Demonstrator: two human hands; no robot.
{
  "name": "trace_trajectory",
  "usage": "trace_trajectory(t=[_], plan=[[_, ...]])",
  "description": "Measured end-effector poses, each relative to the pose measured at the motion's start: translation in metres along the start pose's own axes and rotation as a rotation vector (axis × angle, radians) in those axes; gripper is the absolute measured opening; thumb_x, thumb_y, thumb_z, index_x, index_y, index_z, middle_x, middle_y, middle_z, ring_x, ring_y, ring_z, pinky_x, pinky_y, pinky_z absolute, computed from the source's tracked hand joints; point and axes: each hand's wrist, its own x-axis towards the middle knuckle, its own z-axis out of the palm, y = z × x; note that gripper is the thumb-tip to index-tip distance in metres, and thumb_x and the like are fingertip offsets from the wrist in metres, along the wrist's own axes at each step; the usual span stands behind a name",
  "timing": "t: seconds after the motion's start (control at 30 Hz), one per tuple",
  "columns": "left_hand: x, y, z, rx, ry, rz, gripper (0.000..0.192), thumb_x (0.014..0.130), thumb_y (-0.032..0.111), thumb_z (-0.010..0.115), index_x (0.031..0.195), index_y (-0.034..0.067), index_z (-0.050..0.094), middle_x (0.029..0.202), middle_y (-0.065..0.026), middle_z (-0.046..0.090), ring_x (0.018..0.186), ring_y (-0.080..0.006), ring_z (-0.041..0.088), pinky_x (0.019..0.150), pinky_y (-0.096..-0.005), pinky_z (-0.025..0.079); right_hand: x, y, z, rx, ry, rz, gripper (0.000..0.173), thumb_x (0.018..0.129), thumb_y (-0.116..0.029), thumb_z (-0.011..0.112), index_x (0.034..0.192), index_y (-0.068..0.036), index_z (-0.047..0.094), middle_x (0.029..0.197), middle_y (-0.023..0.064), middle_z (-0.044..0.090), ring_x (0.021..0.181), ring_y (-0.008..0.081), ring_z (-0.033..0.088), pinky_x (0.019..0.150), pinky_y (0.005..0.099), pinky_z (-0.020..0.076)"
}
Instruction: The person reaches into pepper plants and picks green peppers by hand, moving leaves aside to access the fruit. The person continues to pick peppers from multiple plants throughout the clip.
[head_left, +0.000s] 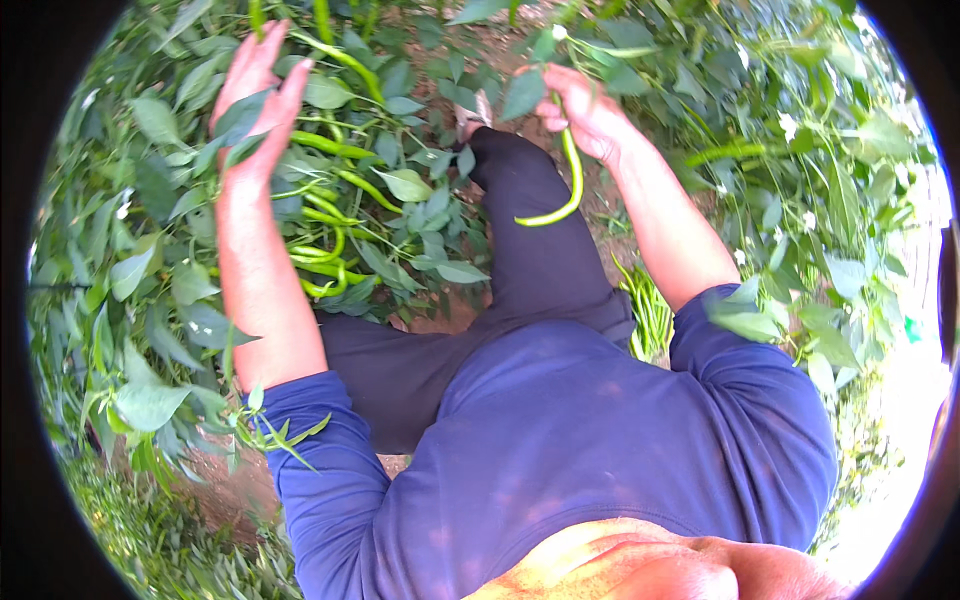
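Among the pepper plant's leaves on the left, my left hand (259, 105) is raised with its thumb apart from its fingers. Nothing is visibly gripped in it, and leaves cover part of the palm and wrist. A green pepper (257, 19) hangs at its fingertips. Several long green peppers (330, 144) hang on the plant just right of that hand and forearm. My right hand (581, 112) holds a long, curved green pepper (574, 176) near its upper end, and the tip dangles over my dark trouser leg. A leaf (523, 94) hides some of the right fingertips.
A bunch of slender green peppers (649, 311) lies beside my right hip; whether a container holds them cannot be told. Pepper plants with white flowers (787, 127) crowd the right side. Bare soil (517, 41) shows between the rows, near my foot (472, 112).
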Motion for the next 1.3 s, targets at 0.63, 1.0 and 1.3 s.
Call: trace_trajectory(t=[0.63,1.0,1.3], plan=[[0.015,-0.036,0.005,0.22,-0.157,0.151,0.059,0.102,0.045,0.063,0.152,0.016,0.053,0.133,-0.0165,0.063,0.093,-0.0213,0.065,0.093,-0.0375,0.05,-0.31,0.246,-0.23,-0.293,0.896,0.503,0.033,0.107,-0.033,0.052,0.129,-0.008,0.058,0.095,0.0052,0.07,0.084,0.0161,0.069,0.068,0.0334,0.0604],[-0.004,0.002,-0.014,0.136,-0.072,0.062,0.056,0.097,0.036,0.071,0.145,0.01,0.059,0.139,-0.0161,0.062,0.092,-0.0209,0.067,0.086,-0.0356,0.055,-0.306,0.317,-0.233,-0.841,0.64,0.596,0.03,0.104,-0.023,0.061,0.129,-0.006,0.064,0.101,0.0073,0.074,0.087,0.0179,0.072,0.081,0.0321,0.0581],[-0.003,0.008,-0.008,0.037,0.051,0.06,0.057,0.089,0.019,0.077,0.143,0.009,0.06,0.142,-0.0152,0.062,0.102,-0.0256,0.06,0.094,-0.0349,0.052,-0.074,0.129,-0.032,-0.541,0.374,-0.295,0.027,0.104,-0.021,0.065,0.119,0.002,0.069,0.095,0.0069,0.074,0.087,0.0128,0.069,0.081,0.0286,0.0542]])
